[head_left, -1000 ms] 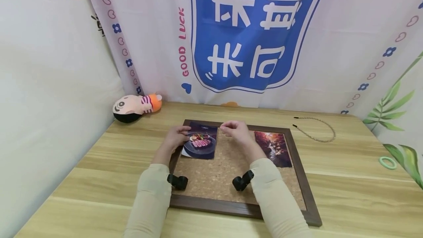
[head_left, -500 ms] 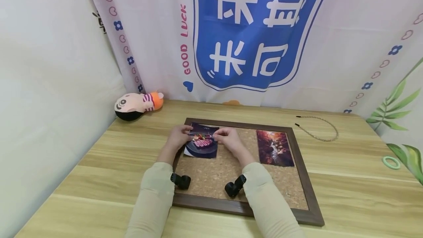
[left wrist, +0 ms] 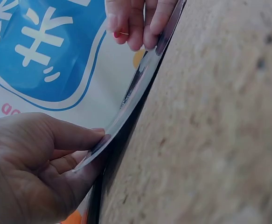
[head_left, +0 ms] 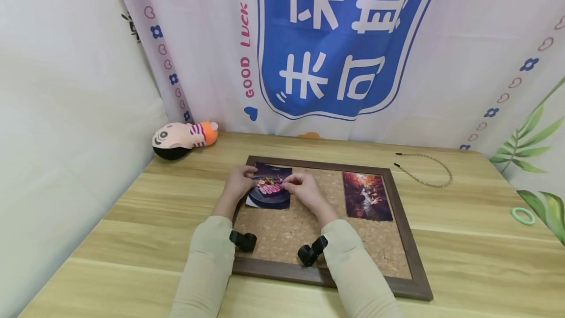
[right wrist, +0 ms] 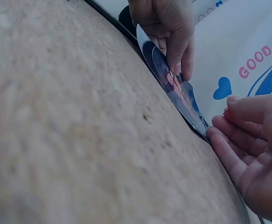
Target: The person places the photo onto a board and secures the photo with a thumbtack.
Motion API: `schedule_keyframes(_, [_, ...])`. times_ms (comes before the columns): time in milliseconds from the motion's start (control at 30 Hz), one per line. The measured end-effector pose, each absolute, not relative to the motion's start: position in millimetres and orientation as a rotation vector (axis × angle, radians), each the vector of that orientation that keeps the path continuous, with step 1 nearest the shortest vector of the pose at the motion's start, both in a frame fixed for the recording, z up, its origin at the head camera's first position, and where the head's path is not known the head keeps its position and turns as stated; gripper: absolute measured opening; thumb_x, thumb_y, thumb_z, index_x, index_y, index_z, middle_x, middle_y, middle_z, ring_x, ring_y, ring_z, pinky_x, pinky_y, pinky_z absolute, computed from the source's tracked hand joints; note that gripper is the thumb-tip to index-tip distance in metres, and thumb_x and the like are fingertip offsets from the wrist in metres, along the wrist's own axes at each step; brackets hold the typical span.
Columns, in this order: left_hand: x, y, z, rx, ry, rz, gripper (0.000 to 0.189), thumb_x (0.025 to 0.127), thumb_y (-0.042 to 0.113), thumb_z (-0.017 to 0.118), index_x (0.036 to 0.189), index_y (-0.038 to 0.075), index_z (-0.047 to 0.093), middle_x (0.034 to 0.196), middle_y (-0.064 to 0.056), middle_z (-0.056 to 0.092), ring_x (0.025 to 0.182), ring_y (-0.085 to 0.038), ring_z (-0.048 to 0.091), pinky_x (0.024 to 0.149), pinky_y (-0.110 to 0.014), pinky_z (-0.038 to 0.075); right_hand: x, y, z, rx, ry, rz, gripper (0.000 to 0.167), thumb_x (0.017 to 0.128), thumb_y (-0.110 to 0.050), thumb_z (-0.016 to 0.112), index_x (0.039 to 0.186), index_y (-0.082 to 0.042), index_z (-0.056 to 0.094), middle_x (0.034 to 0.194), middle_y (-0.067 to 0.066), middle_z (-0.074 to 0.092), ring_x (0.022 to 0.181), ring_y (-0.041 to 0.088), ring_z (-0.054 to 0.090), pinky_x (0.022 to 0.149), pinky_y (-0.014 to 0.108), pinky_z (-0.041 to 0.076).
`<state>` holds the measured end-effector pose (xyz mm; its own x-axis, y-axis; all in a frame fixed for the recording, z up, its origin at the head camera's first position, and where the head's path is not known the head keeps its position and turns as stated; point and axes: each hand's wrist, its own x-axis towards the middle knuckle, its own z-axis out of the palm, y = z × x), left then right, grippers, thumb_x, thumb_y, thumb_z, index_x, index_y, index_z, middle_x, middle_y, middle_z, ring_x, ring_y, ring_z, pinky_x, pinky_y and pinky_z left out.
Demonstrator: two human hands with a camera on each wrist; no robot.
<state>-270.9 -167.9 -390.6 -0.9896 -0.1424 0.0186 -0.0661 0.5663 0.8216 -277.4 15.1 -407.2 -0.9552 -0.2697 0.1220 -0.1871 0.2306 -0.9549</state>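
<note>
A dark picture of a plate of food (head_left: 272, 200) lies at the corkboard's upper left, its near-left corner curling up. My left hand (head_left: 238, 183) pinches its left edge, thumb on top and fingers beneath, as the left wrist view shows at the photo edge (left wrist: 122, 114). Between my right thumb and finger sits a small red push pin (left wrist: 117, 34) with a thin metal point, partly covered in the right wrist view. My right hand (head_left: 304, 189) is at the picture's right side, its lower fingertips (right wrist: 211, 132) touching the edge. The brown-framed corkboard (head_left: 282, 239) lies flat under both hands.
A second picture, of a stream among red trees (head_left: 368, 196), lies at the board's upper right. A plush doll (head_left: 183, 140) is at the table's back left. To the right are a thin headband (head_left: 446, 173) and a pale green ring (head_left: 523, 216). A printed curtain (head_left: 326, 63) hangs behind.
My right hand has moved left and slightly toward me, from beside the picture's top right corner to its right edge. My left hand stays at the left edge.
</note>
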Motion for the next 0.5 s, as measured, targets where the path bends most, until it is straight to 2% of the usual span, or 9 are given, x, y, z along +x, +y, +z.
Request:
schedule_keyframes(367, [-271.3, -168.1, -393.5, 0.076, -2.745, -1.068, 0.027, 0.074, 0.007, 0.065, 0.1, -0.001, 0.062, 0.076, -0.008, 0.056, 0.069, -0.022, 0.051, 0.064, -0.036, 0.042, -277.5, 15.7, -407.1, -0.444, 2.444, -1.822, 0.009, 0.078, -0.005, 0.063, 0.082, 0.003, 0.064, 0.075, 0.005, 0.061, 0.062, 0.009, 0.051, 0.055, 0.022, 0.043])
schedule_keyframes(500, [-270.6, -168.1, -392.1, 0.086, -2.774, -1.025, 0.028, 0.074, 0.009, 0.065, 0.101, 0.0, 0.062, 0.078, -0.008, 0.057, 0.072, -0.022, 0.052, 0.064, -0.037, 0.042, -276.9, 16.1, -406.6, -0.437, 2.445, -1.821, 0.009, 0.078, -0.005, 0.062, 0.082, 0.002, 0.064, 0.074, 0.004, 0.06, 0.061, 0.009, 0.05, 0.053, 0.022, 0.041])
